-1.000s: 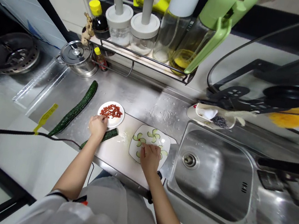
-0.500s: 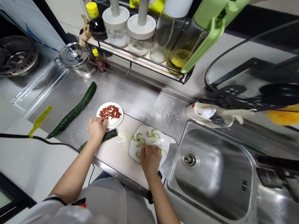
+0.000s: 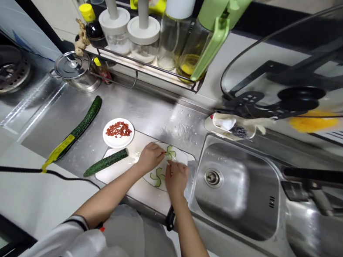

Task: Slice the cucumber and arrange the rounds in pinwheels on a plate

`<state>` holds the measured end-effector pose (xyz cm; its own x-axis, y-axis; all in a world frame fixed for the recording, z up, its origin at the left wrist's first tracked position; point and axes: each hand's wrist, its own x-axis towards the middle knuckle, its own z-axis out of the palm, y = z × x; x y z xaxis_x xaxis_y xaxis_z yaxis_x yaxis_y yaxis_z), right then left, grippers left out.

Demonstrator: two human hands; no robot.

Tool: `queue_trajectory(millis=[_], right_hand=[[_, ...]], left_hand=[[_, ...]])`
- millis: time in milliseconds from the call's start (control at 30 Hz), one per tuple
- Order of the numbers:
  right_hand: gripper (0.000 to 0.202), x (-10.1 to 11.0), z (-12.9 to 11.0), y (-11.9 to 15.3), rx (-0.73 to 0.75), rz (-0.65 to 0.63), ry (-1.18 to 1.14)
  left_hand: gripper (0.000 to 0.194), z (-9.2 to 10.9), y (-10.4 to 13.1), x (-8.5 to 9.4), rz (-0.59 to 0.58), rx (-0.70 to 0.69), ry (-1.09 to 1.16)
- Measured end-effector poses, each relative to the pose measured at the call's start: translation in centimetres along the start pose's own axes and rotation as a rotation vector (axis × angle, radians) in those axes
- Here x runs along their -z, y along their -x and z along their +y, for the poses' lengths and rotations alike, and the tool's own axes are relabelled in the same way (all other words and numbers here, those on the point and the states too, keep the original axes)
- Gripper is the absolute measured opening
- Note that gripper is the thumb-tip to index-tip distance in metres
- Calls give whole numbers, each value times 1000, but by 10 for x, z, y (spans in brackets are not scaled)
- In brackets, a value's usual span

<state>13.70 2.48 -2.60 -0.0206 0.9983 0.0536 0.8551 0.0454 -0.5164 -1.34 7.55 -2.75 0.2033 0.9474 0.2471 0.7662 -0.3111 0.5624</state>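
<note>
A white plate (image 3: 149, 179) with green cucumber slices (image 3: 158, 177) set in pinwheel shapes lies on the light cutting board (image 3: 110, 175). My left hand (image 3: 150, 158) is over the plate's left side, its fingertips pinched; whatever is between them is too small to make out. Facing it, my right hand (image 3: 176, 181) has its fingers drawn together at the slices, and its fingertip contents are hidden. Both hands cover part of the plate. To the left are a small white dish (image 3: 117, 142) of red bits like goji berries (image 3: 119, 129) and a cut cucumber piece (image 3: 106, 162).
A knife's black handle (image 3: 170, 219) sticks out past the board's front edge, near my right wrist. The sink (image 3: 243, 190) is to the right. A whole cucumber (image 3: 84, 122) lies left, under a yellow cable tag (image 3: 61, 151). Behind stands a rack (image 3: 149, 68) of jars and bottles.
My left hand has moved right, from the dish of red bits to the plate, uncovering the cut cucumber piece. My right hand stays at the plate. The whole view has shifted somewhat.
</note>
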Motion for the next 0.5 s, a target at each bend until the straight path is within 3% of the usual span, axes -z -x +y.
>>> queue_trajectory(millis=[167,500], right_hand=[[27,3,3,-6,-49,17,21],[32,-6,6,-15,-8,19,48]], left_hand=[[13,3,-6,-20,-43,-86,-74],[15,8,-10,-22,-102,-93,-172]])
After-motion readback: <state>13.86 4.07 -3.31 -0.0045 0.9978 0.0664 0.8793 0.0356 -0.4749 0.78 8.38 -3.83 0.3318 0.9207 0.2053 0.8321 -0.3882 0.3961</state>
